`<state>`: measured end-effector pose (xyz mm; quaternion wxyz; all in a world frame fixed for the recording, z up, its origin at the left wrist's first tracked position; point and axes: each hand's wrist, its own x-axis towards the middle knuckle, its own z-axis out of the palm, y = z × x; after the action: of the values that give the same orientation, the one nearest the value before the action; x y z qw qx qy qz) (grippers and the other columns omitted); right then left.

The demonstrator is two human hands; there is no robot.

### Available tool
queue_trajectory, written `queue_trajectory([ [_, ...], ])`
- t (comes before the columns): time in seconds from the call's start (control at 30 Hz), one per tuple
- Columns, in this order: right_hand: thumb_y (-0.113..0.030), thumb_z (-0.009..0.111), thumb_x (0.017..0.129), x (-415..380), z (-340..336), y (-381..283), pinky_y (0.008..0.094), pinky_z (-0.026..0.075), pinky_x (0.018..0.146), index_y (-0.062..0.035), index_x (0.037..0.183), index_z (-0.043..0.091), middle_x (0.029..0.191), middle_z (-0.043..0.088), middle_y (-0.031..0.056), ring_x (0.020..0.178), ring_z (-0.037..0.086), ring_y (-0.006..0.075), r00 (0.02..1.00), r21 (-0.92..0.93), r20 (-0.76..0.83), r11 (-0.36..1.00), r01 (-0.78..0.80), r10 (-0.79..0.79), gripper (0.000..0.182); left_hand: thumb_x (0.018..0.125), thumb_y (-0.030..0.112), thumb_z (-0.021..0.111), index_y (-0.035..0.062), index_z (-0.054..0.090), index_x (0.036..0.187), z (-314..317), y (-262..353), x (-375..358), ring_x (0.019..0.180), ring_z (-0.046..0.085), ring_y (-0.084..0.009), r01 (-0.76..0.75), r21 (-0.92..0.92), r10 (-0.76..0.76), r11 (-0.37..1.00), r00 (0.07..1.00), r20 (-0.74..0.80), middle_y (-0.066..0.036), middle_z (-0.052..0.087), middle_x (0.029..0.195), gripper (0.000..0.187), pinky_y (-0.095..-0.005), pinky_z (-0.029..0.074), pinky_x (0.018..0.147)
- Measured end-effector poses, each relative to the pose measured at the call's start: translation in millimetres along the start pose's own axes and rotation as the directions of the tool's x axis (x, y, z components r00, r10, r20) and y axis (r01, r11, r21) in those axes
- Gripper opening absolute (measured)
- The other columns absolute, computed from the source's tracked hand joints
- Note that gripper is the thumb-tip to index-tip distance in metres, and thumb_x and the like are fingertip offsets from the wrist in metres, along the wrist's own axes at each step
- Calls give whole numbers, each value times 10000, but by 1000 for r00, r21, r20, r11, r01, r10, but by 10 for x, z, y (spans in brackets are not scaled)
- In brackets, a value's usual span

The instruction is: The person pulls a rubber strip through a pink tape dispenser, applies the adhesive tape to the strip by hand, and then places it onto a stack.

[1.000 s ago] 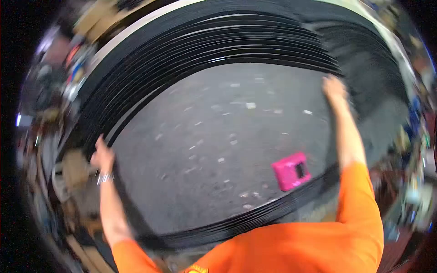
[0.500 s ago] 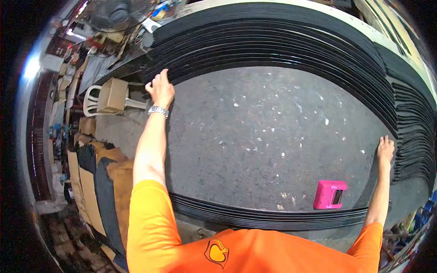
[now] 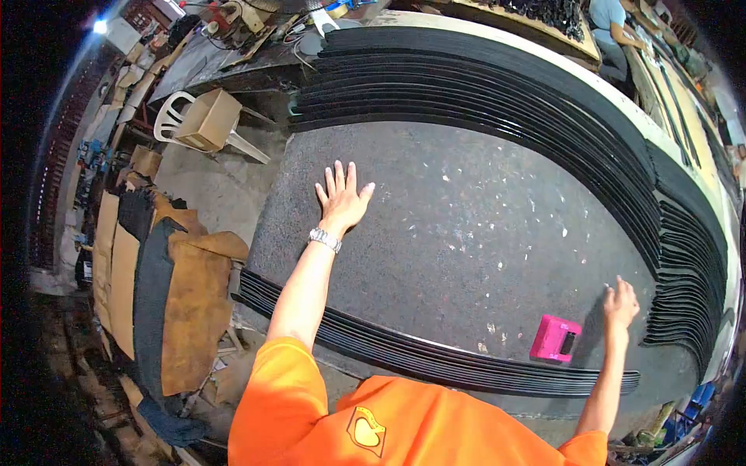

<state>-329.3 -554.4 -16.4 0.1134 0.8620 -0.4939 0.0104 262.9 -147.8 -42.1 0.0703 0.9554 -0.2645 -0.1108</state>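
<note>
My left hand (image 3: 342, 200), a metal watch on its wrist, is open with fingers spread over the dark tabletop (image 3: 435, 233); it holds nothing. My right hand (image 3: 621, 304) is also open and without anything in it, its fingers loosely apart above the right side of the table. Beyond both hands, long black strips (image 3: 482, 97) lie side by side in a curved band along the far edge. More black strips (image 3: 688, 287) with wavy ends are stacked to the right. Close to my body runs a narrow bundle of black strips (image 3: 420, 361). A pink box-shaped device (image 3: 551, 339) sits left of my right hand.
On the left, a white plastic chair (image 3: 172, 116) carries a cardboard box (image 3: 203, 120). Brown and black hide-like sheets (image 3: 198, 311) hang below it. Another person (image 3: 610, 35) stands at the far right beside a pale worktable. A cluttered bench (image 3: 225, 58) is at the back left.
My left hand has left the ends of the far strips, moved nearer and spread its fingers. My right hand has drawn away from the right-hand strips. The view has shifted.
</note>
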Motion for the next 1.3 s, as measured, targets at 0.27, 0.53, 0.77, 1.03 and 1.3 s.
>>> queue_trajectory([
  [0.27,-244,711,855,-1179,-955,-2715,578,351,1064,-110,1288,624,1362,572,136,1289,506,318,883,412,-14,802,432,-469,461,986,640,399,156,128,1627,-102,-21,-5,1557,-59,-367,2,-33,1,999,996,84,-140,-11,1699,847,-634,-25,1196],
  [0.53,-240,711,834,-2013,-993,-2905,687,327,1040,-112,1077,669,1240,599,83,1211,527,280,922,468,-108,800,377,-371,277,919,269,715,-16,563,1385,-773,-135,-144,1332,536,-324,-258,-660,422,705,901,100,-259,568,1400,567,-397,428,1104],
  [0.77,-231,708,861,-2558,-1230,-2379,582,382,982,-150,1144,699,1058,680,36,1059,618,240,986,501,-146,854,144,-80,294,933,-74,590,-40,659,1156,-2262,466,-1703,923,609,-159,-688,-710,451,151,687,-569,-89,655,1058,236,-287,517,833],
  [1.03,-57,711,875,-2319,-3587,-1689,332,492,759,-55,1067,697,1012,707,101,857,642,228,798,653,-535,735,183,277,193,1023,425,571,337,621,1181,-3578,737,-2910,854,558,-28,-916,-145,370,-374,-4,-929,171,576,1046,188,-327,463,789],
  [1.3,-88,679,908,-3258,-4684,-1417,336,502,791,-30,1077,668,979,683,125,891,633,215,202,241,-970,665,707,137,179,1010,399,586,362,635,1168,-3902,1188,-2904,902,545,-43,-677,-206,576,-706,-381,-723,182,589,1102,169,-287,404,803],
])
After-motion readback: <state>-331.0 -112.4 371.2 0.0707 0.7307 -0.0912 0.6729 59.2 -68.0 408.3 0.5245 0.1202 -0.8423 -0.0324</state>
